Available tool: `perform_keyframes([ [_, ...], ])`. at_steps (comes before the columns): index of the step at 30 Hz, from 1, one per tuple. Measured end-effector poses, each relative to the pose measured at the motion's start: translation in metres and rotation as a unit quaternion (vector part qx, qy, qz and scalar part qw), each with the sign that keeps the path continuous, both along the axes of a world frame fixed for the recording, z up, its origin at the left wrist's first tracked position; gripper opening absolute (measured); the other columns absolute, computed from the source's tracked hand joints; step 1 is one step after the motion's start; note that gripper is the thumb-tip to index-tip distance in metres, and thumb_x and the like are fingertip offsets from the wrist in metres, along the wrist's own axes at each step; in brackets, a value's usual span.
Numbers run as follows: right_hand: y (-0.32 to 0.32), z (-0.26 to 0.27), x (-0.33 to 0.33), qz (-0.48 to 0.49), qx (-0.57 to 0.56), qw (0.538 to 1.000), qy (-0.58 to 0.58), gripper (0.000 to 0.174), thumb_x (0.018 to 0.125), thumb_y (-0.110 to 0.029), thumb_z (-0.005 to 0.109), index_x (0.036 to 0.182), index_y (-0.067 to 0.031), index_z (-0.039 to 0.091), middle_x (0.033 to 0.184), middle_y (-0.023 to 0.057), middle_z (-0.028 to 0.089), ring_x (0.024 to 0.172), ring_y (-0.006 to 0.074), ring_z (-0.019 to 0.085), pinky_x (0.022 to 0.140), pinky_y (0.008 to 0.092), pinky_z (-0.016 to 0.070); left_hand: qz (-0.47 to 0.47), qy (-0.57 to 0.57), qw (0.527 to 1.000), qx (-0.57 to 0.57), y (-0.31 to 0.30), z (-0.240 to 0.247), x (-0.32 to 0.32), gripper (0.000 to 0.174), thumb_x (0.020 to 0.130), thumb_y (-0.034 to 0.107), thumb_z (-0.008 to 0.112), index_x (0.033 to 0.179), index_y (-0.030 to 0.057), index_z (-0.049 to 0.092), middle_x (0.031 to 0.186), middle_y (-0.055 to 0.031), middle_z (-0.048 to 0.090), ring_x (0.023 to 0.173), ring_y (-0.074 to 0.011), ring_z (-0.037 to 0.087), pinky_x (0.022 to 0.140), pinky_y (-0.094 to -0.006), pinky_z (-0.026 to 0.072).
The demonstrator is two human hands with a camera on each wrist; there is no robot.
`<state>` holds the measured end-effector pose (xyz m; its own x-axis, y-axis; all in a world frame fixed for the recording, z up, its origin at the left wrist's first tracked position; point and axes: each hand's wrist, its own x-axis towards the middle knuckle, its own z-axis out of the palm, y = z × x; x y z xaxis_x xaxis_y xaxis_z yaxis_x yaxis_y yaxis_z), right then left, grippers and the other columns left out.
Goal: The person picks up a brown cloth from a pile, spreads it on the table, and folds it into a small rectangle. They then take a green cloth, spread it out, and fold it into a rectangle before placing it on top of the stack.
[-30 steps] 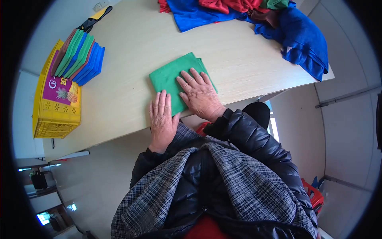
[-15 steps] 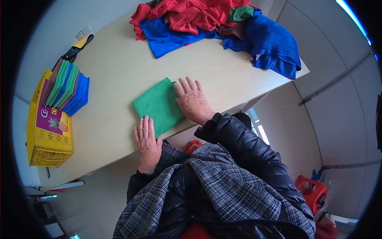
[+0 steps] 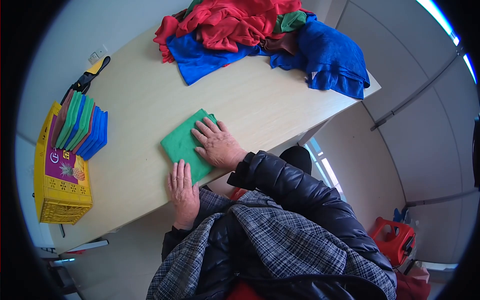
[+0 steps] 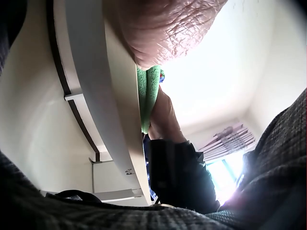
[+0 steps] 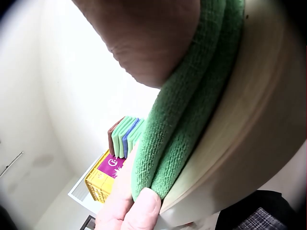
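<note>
A folded green cloth (image 3: pixel 182 140) lies flat on the table near its front edge. My right hand (image 3: pixel 220 145) rests palm down on its right side, fingers spread and straight. At the near left corner, my left hand (image 3: pixel 184 195) touches the cloth with straight fingers lying along its edge. The right wrist view shows two thick folded layers of the green cloth (image 5: pixel 168 139), with the left thumb (image 5: pixel 146 203) right at their end. In the left wrist view the cloth's folded edge (image 4: pixel 149 93) shows below the heel of the left hand (image 4: pixel 163 33).
A yellow crate (image 3: pixel 62 200) at the left bears a row of folded green, blue and brown cloths (image 3: pixel 82 125). Beside it lies a black and yellow strap-like item (image 3: pixel 90 75). Loose red cloths (image 3: pixel 230 25) and blue cloths (image 3: pixel 332 55) are heaped along the table's far side.
My right hand slid out to the cloth's right edge, then came back over its top. My left hand stays at the near left corner. The head view has shifted, showing more of the heap.
</note>
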<state>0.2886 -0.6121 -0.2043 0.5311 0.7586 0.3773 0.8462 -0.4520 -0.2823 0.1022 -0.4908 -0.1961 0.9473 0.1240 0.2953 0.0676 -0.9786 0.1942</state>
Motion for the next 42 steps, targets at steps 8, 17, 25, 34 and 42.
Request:
perform_keyframes([
  [8, -0.004, 0.01, -0.002, -0.002, -0.024, 1.0, 0.017, 0.058, 0.099, -0.041, 0.053, 0.147, -0.0085, 0.048, 0.155, 0.0139, 0.042, 0.147, 0.0334, 0.034, 0.119, 0.0524, 0.0253, -0.005, -0.014, 1.0, -0.01, 0.001, -0.002, 0.0, 0.058, 0.095, 0.012, 0.057, 0.149, -0.0009, 0.041, 0.158, -0.0161, 0.037, 0.148, -0.0343, 0.032, 0.121, -0.0514, 0.0224],
  [17, -0.007, -0.005, 0.007, -0.028, -0.042, 0.999, -0.018, 0.055, 0.101, -0.04, 0.049, 0.15, -0.0137, 0.046, 0.155, 0.0126, 0.043, 0.145, 0.0351, 0.035, 0.118, 0.0532, 0.0284, -0.011, -0.049, 0.998, -0.027, 0.01, -0.007, -0.009, 0.059, 0.091, 0.01, 0.063, 0.147, 0.001, 0.046, 0.156, -0.0144, 0.042, 0.146, -0.032, 0.036, 0.121, -0.0502, 0.0248],
  [25, -0.016, 0.012, 0.014, -0.072, -0.073, 0.994, -0.036, 0.056, 0.1, -0.035, 0.053, 0.149, -0.0101, 0.045, 0.153, 0.0147, 0.045, 0.144, 0.037, 0.036, 0.117, 0.0545, 0.0294, -0.024, -0.077, 0.996, -0.037, 0.013, -0.005, -0.011, 0.055, 0.092, 0.014, 0.064, 0.144, 0.0018, 0.05, 0.154, -0.0147, 0.045, 0.144, -0.0328, 0.039, 0.12, -0.0512, 0.0269],
  [34, 0.018, 0.016, -0.005, 0.03, -0.018, 0.999, 0.007, 0.056, 0.099, -0.034, 0.056, 0.147, -0.0069, 0.047, 0.153, 0.0171, 0.044, 0.147, 0.0374, 0.034, 0.119, 0.0541, 0.0273, -0.045, -0.095, 0.993, -0.047, 0.006, 0.009, 0.009, 0.056, 0.093, 0.023, 0.066, 0.142, -0.0001, 0.05, 0.153, -0.0166, 0.044, 0.144, -0.0342, 0.038, 0.119, -0.0532, 0.0266],
  [42, 0.018, 0.004, -0.004, 0.037, -0.03, 0.999, -0.002, 0.058, 0.1, -0.039, 0.052, 0.148, -0.0074, 0.047, 0.155, 0.0166, 0.042, 0.147, 0.0364, 0.033, 0.121, 0.0525, 0.0242, -0.041, -0.054, 0.997, -0.043, 0.009, -0.007, 0.015, 0.059, 0.094, 0.025, 0.064, 0.144, -0.002, 0.048, 0.155, -0.018, 0.041, 0.146, -0.034, 0.035, 0.121, -0.0501, 0.0258],
])
